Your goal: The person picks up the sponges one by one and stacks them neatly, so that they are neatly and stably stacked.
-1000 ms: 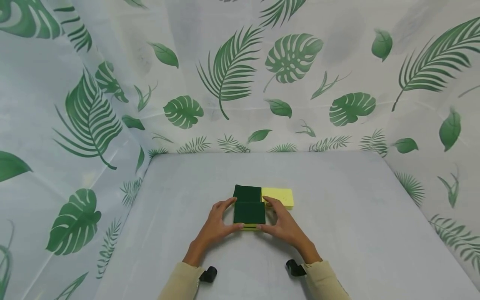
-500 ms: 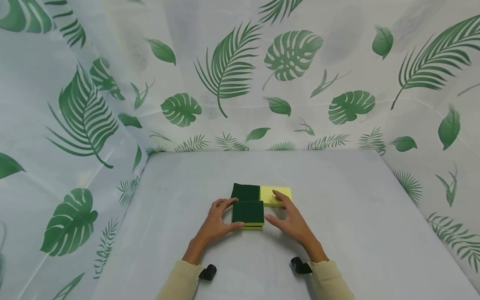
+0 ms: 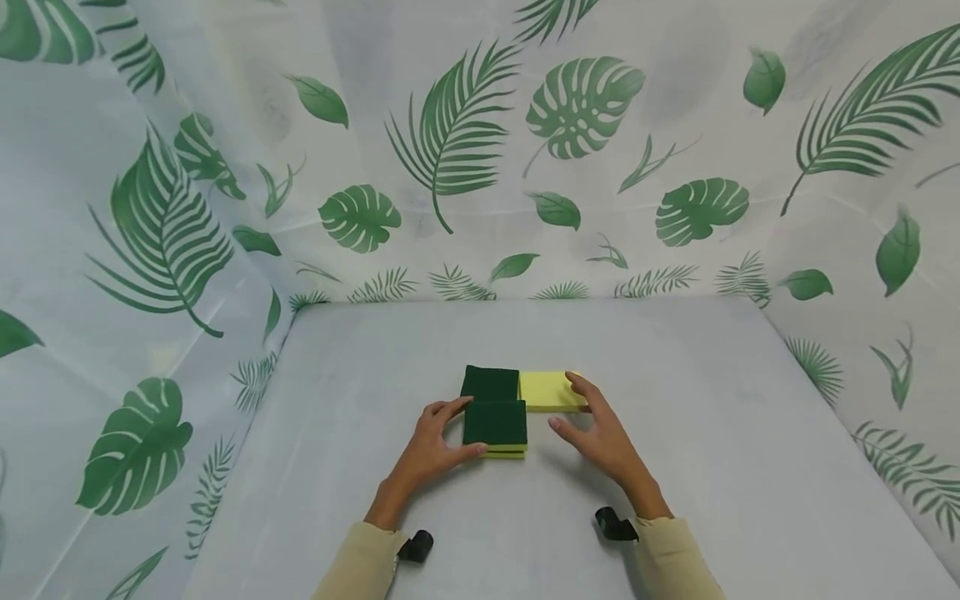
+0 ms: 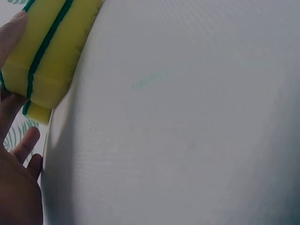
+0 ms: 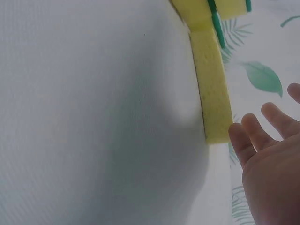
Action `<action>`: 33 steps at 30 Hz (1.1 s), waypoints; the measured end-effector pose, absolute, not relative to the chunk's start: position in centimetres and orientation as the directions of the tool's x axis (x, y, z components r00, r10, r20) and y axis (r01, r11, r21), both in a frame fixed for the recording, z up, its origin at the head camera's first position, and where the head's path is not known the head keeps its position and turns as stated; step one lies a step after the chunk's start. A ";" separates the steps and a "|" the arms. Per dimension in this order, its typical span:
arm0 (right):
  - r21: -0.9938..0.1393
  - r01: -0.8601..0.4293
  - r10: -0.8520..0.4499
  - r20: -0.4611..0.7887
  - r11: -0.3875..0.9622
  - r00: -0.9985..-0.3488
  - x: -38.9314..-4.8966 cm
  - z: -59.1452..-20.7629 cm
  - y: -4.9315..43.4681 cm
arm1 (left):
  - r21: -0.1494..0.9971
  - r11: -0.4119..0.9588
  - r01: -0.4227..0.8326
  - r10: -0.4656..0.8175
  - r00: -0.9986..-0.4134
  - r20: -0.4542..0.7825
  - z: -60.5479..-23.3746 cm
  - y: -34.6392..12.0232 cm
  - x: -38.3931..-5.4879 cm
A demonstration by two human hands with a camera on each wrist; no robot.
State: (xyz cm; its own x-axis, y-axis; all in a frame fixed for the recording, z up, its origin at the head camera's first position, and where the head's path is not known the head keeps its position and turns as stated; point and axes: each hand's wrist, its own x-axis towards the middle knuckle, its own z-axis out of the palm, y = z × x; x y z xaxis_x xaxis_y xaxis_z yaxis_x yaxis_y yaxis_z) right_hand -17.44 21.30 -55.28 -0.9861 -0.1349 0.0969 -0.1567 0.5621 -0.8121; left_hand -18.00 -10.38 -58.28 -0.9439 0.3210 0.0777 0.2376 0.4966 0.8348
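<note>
Two scouring sponges are stacked in front of me, and the top sponge [image 3: 495, 423] has its dark green side up. My left hand [image 3: 430, 446] holds this top sponge at its left end, thumb on the near corner and a fingertip on the far one. Behind the stack lies a green-topped sponge [image 3: 491, 382]. To that one's right lies a sponge with its yellow side up [image 3: 551, 391]. My right hand [image 3: 603, 435] holds nothing, its fingers and thumb spread apart. A fingertip is over the right end of the yellow-topped sponge; whether it touches cannot be told.
The sponges lie on a white table [image 3: 360, 358]. A leaf-printed white curtain [image 3: 480, 167] surrounds its far and side edges. Each wrist wears a small black camera, the left wrist camera [image 3: 417, 547] and the right wrist camera [image 3: 615, 524].
My right hand has let go of the top sponge's right end and moved right, away from the stack. My left hand has kept its hold; the sponges have not moved on the table.
</note>
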 end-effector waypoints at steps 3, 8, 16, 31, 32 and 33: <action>-0.806 -0.163 -0.130 0.108 0.569 -0.986 -17.7 -55.3 21.6 | 0.836 0.497 0.233 0.321 -0.944 0.072 -58.1 -10.5 -18.1; -0.805 -0.163 -0.129 0.108 0.570 -0.986 -17.9 -55.0 22.1 | 0.839 0.499 0.217 0.319 -0.946 0.055 -58.0 -10.7 -18.2; -0.806 -0.126 -0.122 0.067 0.579 -0.990 -18.6 -54.8 23.0 | 0.847 0.478 0.233 0.337 -0.939 0.068 -57.8 -11.0 -18.3; -0.778 -0.069 -0.188 -0.064 0.625 -0.980 -20.3 -55.7 24.2 | 0.870 0.435 0.233 0.357 -0.931 0.071 -57.8 -11.4 -18.2; -0.779 -0.066 -0.191 -0.070 0.624 -0.979 -20.5 -55.7 24.3 | 0.868 0.438 0.233 0.358 -0.931 0.069 -57.8 -11.4 -18.1; -0.780 -0.065 -0.195 -0.074 0.623 -0.978 -20.7 -55.8 24.4 | 0.869 0.437 0.232 0.359 -0.931 0.068 -57.8 -11.4 -18.1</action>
